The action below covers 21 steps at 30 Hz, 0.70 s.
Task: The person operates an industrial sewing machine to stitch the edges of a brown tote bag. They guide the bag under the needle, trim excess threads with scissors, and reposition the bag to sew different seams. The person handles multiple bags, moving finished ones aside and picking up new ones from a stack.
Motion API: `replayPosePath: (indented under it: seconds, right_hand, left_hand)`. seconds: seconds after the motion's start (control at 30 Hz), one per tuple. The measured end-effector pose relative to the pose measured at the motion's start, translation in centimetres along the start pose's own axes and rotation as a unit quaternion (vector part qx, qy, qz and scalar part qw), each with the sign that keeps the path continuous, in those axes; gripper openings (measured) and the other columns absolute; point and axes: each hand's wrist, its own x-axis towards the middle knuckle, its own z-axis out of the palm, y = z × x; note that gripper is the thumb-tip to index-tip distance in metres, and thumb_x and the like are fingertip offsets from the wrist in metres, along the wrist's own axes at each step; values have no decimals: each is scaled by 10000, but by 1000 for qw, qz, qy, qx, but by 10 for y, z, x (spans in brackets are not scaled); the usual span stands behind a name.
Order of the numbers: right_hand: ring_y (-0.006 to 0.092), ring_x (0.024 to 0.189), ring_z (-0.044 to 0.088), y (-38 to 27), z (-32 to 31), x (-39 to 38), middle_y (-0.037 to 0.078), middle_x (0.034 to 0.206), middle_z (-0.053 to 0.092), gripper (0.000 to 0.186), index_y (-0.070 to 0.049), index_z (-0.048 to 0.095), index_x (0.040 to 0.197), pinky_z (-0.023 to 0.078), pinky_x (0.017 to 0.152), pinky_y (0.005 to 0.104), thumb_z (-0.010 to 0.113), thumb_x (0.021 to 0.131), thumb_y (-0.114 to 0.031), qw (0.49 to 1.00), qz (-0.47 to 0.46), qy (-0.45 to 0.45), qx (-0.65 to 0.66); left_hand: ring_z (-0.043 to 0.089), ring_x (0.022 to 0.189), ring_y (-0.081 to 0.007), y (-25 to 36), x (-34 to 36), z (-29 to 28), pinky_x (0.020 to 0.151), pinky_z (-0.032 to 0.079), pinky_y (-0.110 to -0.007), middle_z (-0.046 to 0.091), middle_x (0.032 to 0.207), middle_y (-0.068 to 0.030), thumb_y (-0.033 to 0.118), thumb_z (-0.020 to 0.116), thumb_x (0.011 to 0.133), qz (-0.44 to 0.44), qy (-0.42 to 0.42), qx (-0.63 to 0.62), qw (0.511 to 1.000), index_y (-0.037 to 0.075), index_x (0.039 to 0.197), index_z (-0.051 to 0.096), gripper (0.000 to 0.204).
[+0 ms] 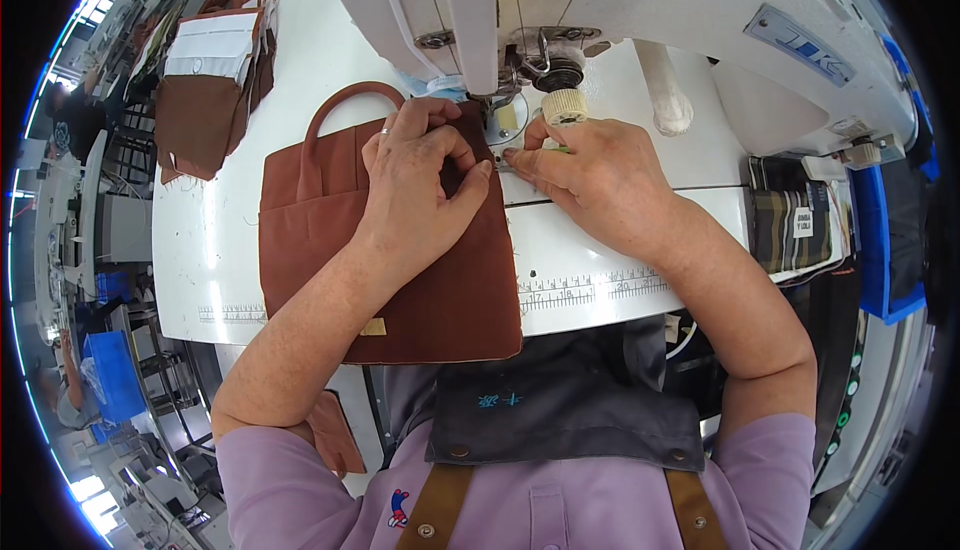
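Observation:
A reddish-brown bag with a looped handle and a pocket seam lies flat on the white table, under the sewing machine's arm. My left hand is closed on its upper right part, fingers curled near the edge beside the presser foot. To the right of the bag, beside the machine's metal plate, my right hand has its thumb and fingers pinched together. A small pale-green item shows behind those fingers, mostly hidden, and I cannot make out what it is. The sewing machine partly hides the bag's top.
Brown bag pieces with white sheets lie at the table's back left. Folded dark striped fabric sits at the right, beside a blue bin. Co-workers and workstations show at the far left. A printed ruler runs along the front edge.

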Motion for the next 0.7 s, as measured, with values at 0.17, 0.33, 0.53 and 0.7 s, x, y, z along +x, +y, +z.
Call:
replayPosePath:
  seconds: [0.17,0.33,0.53,0.7]
  right_hand:
    - [263,789,698,0,1,0,39,1004,669,155,-138,793,998,563,654,418,729,857,-153,1000,-2,7,2]
    - [258,782,695,1,1,-1,27,1015,670,114,-144,785,982,562,647,412,732,888,-179,1000,13,19,17]
    - [255,780,696,1,4,0,25,1024,670,94,-141,768,960,560,641,410,722,889,-183,1000,7,25,12]
    - [269,797,705,3,6,-1,45,988,669,128,-114,750,945,563,645,416,660,867,-162,999,-17,33,-6]
  left_hand:
    - [523,1215,-312,5,-1,0,1036,317,-492,558,1271,-127,141,756,840,14,0,35,999,57,789,627,162]
    - [502,1250,-295,5,-2,-3,1016,336,-459,541,1320,-117,146,745,866,18,-10,57,998,69,812,617,159]
    - [525,1217,-307,5,-2,0,1023,328,-483,568,1276,-123,129,752,835,15,5,43,999,65,793,624,149]
    - [564,1157,-327,4,1,3,950,399,-469,593,1266,-130,123,758,824,46,28,76,996,62,811,629,143]
